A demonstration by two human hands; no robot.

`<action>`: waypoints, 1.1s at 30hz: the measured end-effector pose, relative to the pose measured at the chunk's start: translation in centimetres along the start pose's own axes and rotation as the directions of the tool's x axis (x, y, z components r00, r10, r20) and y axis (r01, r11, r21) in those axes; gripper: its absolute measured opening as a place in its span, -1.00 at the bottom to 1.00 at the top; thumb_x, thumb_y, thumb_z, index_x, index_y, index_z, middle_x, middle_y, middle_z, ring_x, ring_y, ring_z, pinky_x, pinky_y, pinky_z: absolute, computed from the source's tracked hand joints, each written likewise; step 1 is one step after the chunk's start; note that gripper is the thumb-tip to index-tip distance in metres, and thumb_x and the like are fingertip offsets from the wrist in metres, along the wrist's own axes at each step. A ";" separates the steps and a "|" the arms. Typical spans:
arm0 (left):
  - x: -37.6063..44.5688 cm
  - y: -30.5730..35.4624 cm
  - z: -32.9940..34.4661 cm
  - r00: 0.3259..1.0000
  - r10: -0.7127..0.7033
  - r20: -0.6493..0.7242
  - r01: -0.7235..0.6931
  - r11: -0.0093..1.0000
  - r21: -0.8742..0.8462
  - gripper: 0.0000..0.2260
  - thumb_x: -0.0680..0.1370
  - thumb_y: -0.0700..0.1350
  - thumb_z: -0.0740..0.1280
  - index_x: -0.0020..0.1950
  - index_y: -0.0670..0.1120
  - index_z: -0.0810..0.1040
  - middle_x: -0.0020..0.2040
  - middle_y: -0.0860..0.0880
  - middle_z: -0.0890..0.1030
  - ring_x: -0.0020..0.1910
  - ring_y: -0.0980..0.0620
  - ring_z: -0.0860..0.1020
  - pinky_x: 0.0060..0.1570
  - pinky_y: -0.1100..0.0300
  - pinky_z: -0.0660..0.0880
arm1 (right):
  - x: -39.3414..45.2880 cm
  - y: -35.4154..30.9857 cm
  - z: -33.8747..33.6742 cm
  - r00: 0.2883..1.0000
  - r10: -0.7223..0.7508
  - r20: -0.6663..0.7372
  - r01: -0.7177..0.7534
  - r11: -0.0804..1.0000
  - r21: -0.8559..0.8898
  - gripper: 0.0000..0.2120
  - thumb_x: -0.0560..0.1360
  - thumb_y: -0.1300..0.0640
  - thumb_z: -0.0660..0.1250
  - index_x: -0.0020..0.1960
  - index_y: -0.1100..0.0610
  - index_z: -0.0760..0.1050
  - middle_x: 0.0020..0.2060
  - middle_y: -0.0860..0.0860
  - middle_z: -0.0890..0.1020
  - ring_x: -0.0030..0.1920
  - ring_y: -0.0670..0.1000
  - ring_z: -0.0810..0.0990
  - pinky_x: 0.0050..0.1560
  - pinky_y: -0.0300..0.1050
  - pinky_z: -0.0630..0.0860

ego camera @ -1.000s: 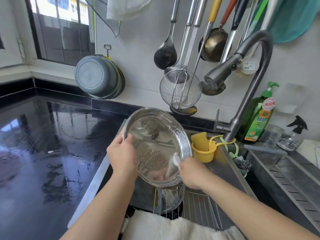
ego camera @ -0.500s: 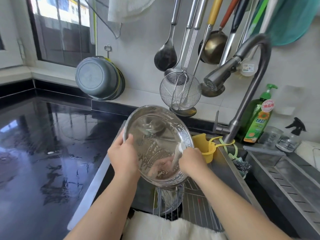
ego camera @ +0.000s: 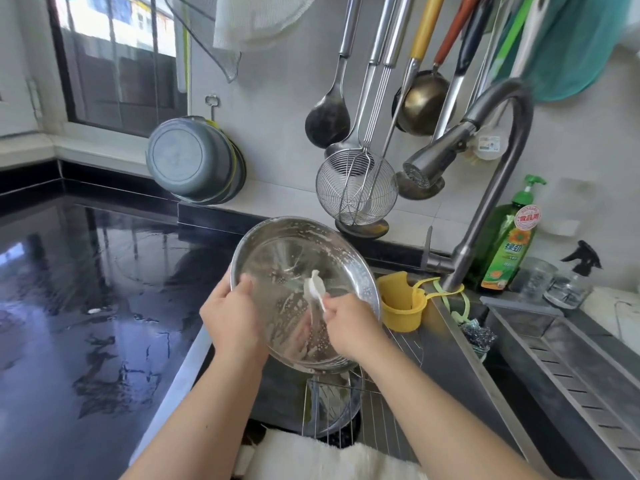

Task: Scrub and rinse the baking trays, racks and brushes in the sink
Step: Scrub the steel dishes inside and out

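Round stainless-steel tray (ego camera: 294,268), shallow and flecked with suds, is held tilted above the steel sink (ego camera: 460,368), its hollow face turned toward the person and its rim leaning away toward the wall.

Nearest the camera, a white towel (ego camera: 329,459) lies over the sink's front edge. Just beyond it a wire rack (ego camera: 346,403) sits in the basin below the tray, with another round metal piece showing through its bars.

The left hand (ego camera: 232,320) grips the tray's left rim, thumb curled over onto the inner face and the other fingers hidden behind. The right hand (ego camera: 349,323) sits at the lower right of the tray, fingers closed in a pinch round a small white brush or scrubber (ego camera: 313,285), which one is unclear. The scrubber's long axis runs from the fingers up and to the left, its head touching the tray's inner face near the centre.

So the soiled surface lies up and left of the right fingers, and I judge further scrubbing is the right hand's to do while the left steadies or turns the rim.

Farther off, a yellow plastic holder (ego camera: 401,306) hangs at the sink's edge, and the grey pull-out tap (ego camera: 446,150) points down toward the sink, above and right of the tray, with no water visibly running.
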State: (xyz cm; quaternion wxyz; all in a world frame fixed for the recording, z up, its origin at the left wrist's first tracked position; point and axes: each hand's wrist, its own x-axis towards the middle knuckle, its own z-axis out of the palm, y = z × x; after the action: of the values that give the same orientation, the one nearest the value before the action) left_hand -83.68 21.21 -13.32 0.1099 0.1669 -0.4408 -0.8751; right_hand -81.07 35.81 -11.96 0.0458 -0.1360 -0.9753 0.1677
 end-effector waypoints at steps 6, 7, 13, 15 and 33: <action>-0.6 -0.4 0.4 0.998 0.015 0.069 -0.019 0.998 0.059 -0.76 0.63 -0.18 0.34 0.09 0.08 0.76 -0.20 0.08 0.66 -0.18 0.01 0.57 -0.12 0.13 0.53 | 1.3 0.2 -1.3 0.985 0.156 -0.066 -0.160 0.986 -0.047 -0.68 0.62 0.16 0.28 0.35 0.20 0.50 0.07 0.11 0.62 0.01 0.12 0.63 -0.03 -0.01 0.58; -0.5 -0.6 0.3 0.998 -0.016 0.054 0.013 0.999 0.053 -0.77 0.63 -0.18 0.34 0.03 0.07 0.77 -0.18 0.02 0.69 -0.15 -0.03 0.62 -0.08 0.09 0.57 | 1.0 -0.6 -0.7 0.996 0.081 -0.042 -0.080 0.996 0.027 -0.71 0.65 0.15 0.24 0.34 0.13 0.54 0.03 0.07 0.62 -0.05 0.08 0.62 -0.05 -0.01 0.59; -0.9 -0.5 0.4 0.996 -0.031 0.083 0.030 0.999 0.017 -0.80 0.65 -0.19 0.35 0.18 -0.03 0.74 -0.04 -0.01 0.75 -0.01 -0.01 0.68 0.08 0.02 0.62 | 2.5 0.2 -1.0 0.960 0.170 -0.224 -0.181 0.983 -0.029 -0.70 0.61 0.18 0.30 0.33 0.18 0.50 0.04 0.06 0.57 -0.11 0.04 0.52 -0.13 -0.06 0.53; -1.0 -0.5 0.6 0.997 -0.012 0.072 0.010 1.000 0.015 -0.80 0.65 -0.18 0.36 0.16 -0.01 0.75 -0.05 0.01 0.76 -0.01 -0.01 0.68 0.12 -0.01 0.62 | 2.7 0.1 -1.7 0.953 0.237 -0.191 -0.240 0.971 0.007 -0.72 0.61 0.20 0.30 0.31 0.18 0.50 0.05 0.08 0.59 -0.09 0.07 0.53 -0.15 -0.05 0.50; -1.0 0.3 0.0 0.999 -0.031 0.041 0.030 0.999 0.033 -0.70 0.65 -0.20 0.33 -0.14 0.11 0.76 -0.19 0.04 0.72 -0.11 0.00 0.72 -0.19 0.11 0.64 | 0.2 -0.4 0.5 0.993 0.013 0.120 -0.009 0.999 -0.037 -0.58 0.65 0.25 0.15 0.49 0.12 0.41 0.19 0.13 0.58 0.06 0.15 0.62 0.01 0.00 0.56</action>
State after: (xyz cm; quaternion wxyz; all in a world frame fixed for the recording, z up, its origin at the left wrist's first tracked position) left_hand -82.76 21.38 -12.87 0.0847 0.1570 -0.4544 -0.8728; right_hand -81.40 35.36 -12.28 -0.0162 -0.1319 -0.9784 0.1582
